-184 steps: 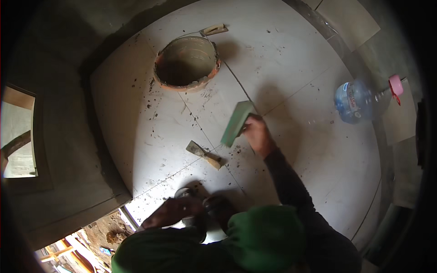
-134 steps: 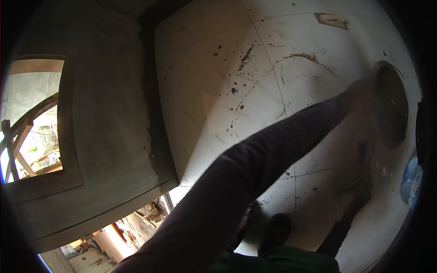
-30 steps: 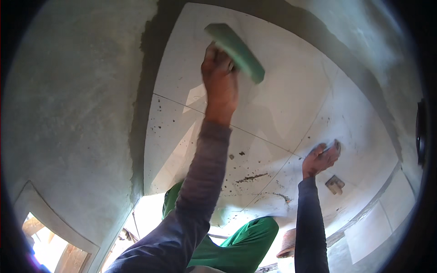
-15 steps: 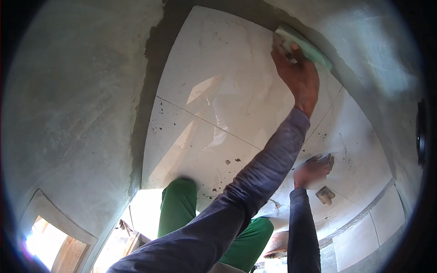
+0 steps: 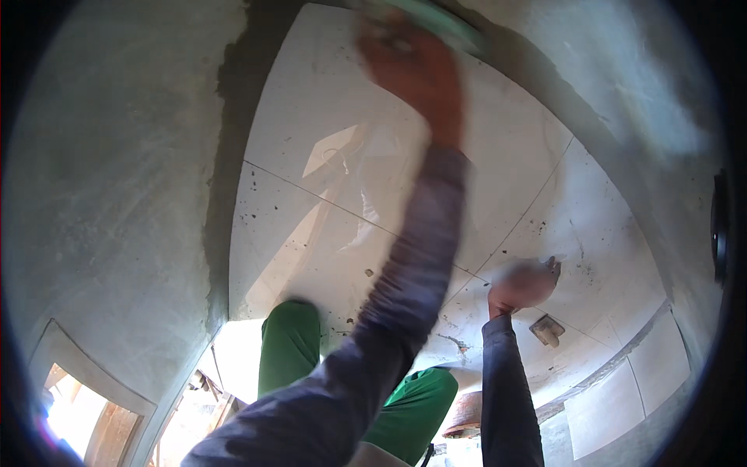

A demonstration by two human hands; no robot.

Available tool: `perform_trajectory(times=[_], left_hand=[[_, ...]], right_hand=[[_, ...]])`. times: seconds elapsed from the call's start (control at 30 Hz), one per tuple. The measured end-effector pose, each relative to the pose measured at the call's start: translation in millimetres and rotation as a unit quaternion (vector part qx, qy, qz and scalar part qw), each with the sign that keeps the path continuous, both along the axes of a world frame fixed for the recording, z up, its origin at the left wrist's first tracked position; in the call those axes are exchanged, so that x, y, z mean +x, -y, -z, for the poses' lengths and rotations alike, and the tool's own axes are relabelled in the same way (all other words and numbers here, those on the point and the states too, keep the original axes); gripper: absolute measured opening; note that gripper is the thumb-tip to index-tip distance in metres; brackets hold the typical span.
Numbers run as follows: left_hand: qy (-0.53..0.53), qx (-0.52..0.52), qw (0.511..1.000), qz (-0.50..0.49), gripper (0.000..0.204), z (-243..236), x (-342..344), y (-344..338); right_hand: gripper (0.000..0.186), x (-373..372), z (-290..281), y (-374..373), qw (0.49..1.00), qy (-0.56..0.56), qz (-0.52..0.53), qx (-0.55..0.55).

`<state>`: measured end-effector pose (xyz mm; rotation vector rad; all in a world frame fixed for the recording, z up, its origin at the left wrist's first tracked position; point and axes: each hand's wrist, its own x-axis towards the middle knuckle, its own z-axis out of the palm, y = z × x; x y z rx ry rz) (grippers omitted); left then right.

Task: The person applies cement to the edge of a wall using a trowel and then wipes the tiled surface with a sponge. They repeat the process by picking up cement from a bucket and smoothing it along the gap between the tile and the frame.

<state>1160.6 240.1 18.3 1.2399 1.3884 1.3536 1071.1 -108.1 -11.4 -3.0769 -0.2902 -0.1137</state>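
1. Left grip (image 5: 414, 66): fingers curled, evidently grasping a pale green float (image 5: 440, 17); the hand is blurred, so the exact finger contact cannot be made out
2. Position of the float: at the top of the view, just beyond the left grip and partly to its right, with its upper part close to the rim of the picture
3. Long axis: slopes down from left to right, roughly following the far edge of the white tiled floor (image 5: 510, 171), where the tiles meet a dark band (image 5: 253, 70); whether the float touches tile or band cannot be told
4. Nearer hand: the left; the right grip (image 5: 521, 286) lies well apart, lower and to the right, over the floor, and is too blurred to tell whether it is released, clenched or holding anything
5. Trowel (image 5: 547, 331): on the floor near the right grip, on the person's side of it, light handle uppermost
6. Edges: a grey plastered wall (image 5: 117, 194) bounds the left, another grey wall (image 5: 622, 86) the upper right; pale rectangular tiles (image 5: 611, 416) stand at lower right
7. Room: white tile with thin joints and dark crumbs lies between the two grips, crossed by the left sleeve (image 5: 342, 389); green-trousered knees (image 5: 292, 346) and a reddish bucket (image 5: 464, 412) border the near side
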Motion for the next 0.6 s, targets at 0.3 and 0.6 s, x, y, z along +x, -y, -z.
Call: perform_trajectory(times=[0.3, 0.6], left_hand=[[-0.065, 0.004, 0.996, 0.062, 0.027, 12, 7, 26], [-0.231, 0.020, 0.971, 0.059, 0.041, -19, 20, 73]], right_hand=[[0.073, 0, 4, 5, 1.000, 0.005, 0.014, -0.018], [0.074, 0, -5, 2, 1.000, -0.021, 0.005, -0.004]])
